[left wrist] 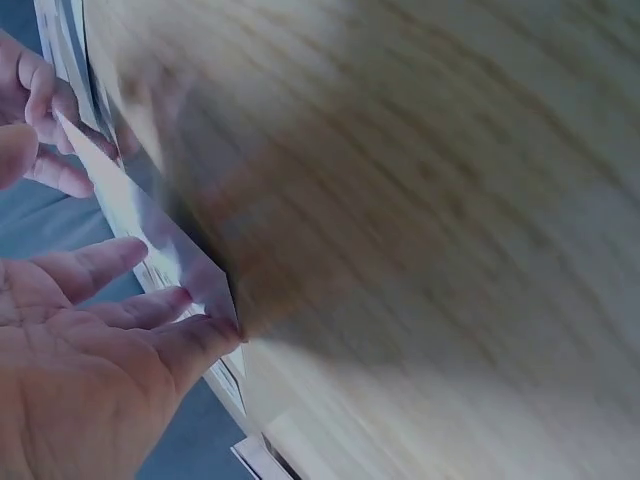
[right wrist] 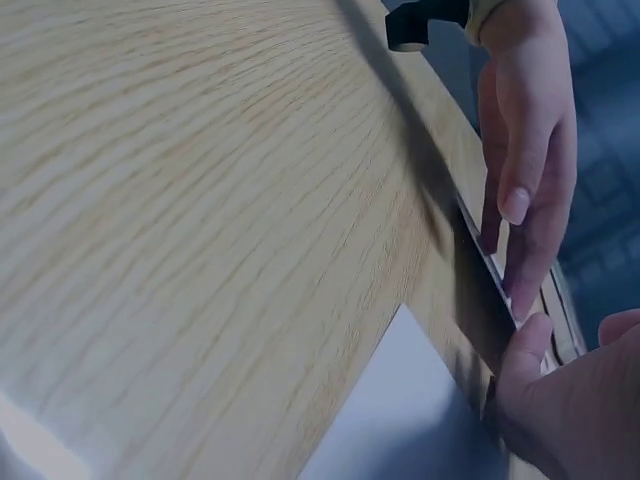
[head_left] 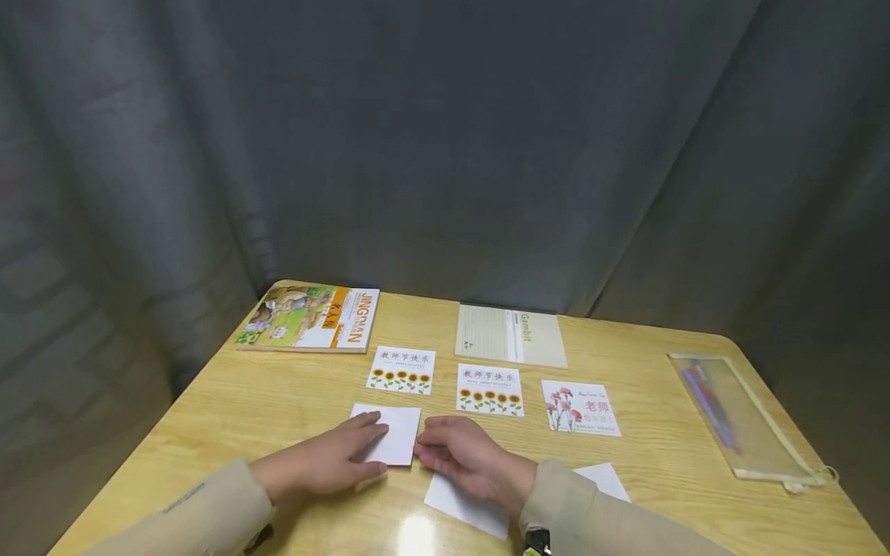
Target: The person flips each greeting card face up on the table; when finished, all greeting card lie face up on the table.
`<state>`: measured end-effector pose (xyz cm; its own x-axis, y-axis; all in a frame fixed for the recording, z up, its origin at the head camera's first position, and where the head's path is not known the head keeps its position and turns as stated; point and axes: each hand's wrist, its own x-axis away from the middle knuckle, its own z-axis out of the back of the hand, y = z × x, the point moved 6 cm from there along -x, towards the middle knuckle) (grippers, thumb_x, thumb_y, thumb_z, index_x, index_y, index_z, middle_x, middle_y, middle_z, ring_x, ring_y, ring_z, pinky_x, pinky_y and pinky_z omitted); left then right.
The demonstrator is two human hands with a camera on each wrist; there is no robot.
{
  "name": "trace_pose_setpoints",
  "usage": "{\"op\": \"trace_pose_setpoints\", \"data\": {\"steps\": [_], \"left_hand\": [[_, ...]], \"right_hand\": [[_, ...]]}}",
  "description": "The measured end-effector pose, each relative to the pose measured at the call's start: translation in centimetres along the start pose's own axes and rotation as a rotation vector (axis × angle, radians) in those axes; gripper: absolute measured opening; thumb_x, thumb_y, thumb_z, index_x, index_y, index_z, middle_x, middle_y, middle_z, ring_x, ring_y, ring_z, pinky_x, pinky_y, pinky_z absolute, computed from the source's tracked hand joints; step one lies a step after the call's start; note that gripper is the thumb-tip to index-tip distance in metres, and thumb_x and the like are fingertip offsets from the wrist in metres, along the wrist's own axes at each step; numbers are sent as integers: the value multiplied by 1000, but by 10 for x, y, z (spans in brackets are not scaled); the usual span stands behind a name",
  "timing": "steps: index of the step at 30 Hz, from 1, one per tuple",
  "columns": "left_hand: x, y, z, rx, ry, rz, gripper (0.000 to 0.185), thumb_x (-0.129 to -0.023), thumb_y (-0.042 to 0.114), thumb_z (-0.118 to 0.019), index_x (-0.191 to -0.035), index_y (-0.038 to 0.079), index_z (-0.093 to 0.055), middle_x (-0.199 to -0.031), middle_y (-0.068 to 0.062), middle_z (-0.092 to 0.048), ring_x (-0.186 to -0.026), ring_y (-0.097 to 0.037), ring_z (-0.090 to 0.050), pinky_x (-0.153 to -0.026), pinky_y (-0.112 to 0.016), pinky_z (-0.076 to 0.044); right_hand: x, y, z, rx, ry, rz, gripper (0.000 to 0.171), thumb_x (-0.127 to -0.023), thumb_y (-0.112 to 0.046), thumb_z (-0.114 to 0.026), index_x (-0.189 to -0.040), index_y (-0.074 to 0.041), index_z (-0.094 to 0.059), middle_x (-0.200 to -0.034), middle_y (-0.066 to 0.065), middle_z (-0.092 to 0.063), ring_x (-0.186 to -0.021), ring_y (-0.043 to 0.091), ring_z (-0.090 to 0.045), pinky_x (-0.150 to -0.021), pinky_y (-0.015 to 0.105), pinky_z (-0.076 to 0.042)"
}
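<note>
your left hand (head_left: 327,461) lies on the near-left part of a blank white card (head_left: 389,434), fingers nearly straight and pressing it flat on the wooden table (head_left: 229,409). your right hand (head_left: 462,455) meets the same card at its right edge, fingertips touching that edge; i cannot tell from the head view whether they pinch it or only steady it. in the left wrist view the card (left wrist: 150,225) shows edge-on and a little raised off the wood, with your left fingers (left wrist: 150,305) at its near corner and your right fingers (left wrist: 45,95) at its far end. the right wrist view shows the same thin edge (right wrist: 490,270) between the two hands, your left fingers (right wrist: 525,190) straight along it. so the hands are close together, one on each side of the card, not clasping each other.

the card sits near the front middle of the table. under your right wrist lies a second white sheet (head_left: 466,502), and another white corner (head_left: 605,479) shows just right of your sleeve.

beyond the hands, a row of three printed cards: two sunflower cards (head_left: 402,370) (head_left: 490,389) and a pink flower card (head_left: 580,407). behind them, a picture book (head_left: 310,317) at the far left and a pale notebook (head_left: 511,335) in the middle. a clear pencil pouch (head_left: 737,417) with pens lies well apart on the right. a grey curtain (head_left: 445,139) hangs behind the table.
</note>
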<state>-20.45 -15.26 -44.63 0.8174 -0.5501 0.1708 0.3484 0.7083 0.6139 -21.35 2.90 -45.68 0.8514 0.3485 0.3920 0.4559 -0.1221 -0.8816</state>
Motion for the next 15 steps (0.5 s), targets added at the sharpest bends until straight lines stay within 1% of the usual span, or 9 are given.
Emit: {"op": "trace_pose_setpoints", "data": {"steps": [4,9,12,15], "left_hand": [[3,-1,-1,25,19,-13,72,-98,38,-67,-149,-9,-46,-158,-35,-31,-145,-53,-30,-116,-67,-26],[6,1,2,41,58,-44,72,-99,35,-67,-150,-9,-43,-158,-35,-30,-144,-53,-31,-115,-66,-29],[8,-1,3,47,70,-49,72,-99,34,-67,-152,-8,-42,-159,-34,-29,-145,-53,-31,-115,-66,-29],[11,-4,5,44,76,-42,74,-98,35,-69,-153,-5,-42,-161,-31,-28,-146,-50,-30,-115,-65,-29]], "right_hand": [[-3,3,-6,34,12,25,45,-97,5,-59,-136,19,-43,-95,12,-66,-78,13,-63,-73,21,-57],[-8,0,-12,60,72,94,29,-93,8,-62,-120,12,-52,-82,9,-68,-65,8,-63,-62,18,-57],[-12,-2,-13,86,96,123,21,-91,8,-64,-109,6,-54,-76,7,-67,-60,8,-62,-59,18,-56],[-14,-5,-12,105,84,135,16,-90,9,-62,-103,3,-56,-73,5,-66,-59,8,-61,-59,19,-56]]}}
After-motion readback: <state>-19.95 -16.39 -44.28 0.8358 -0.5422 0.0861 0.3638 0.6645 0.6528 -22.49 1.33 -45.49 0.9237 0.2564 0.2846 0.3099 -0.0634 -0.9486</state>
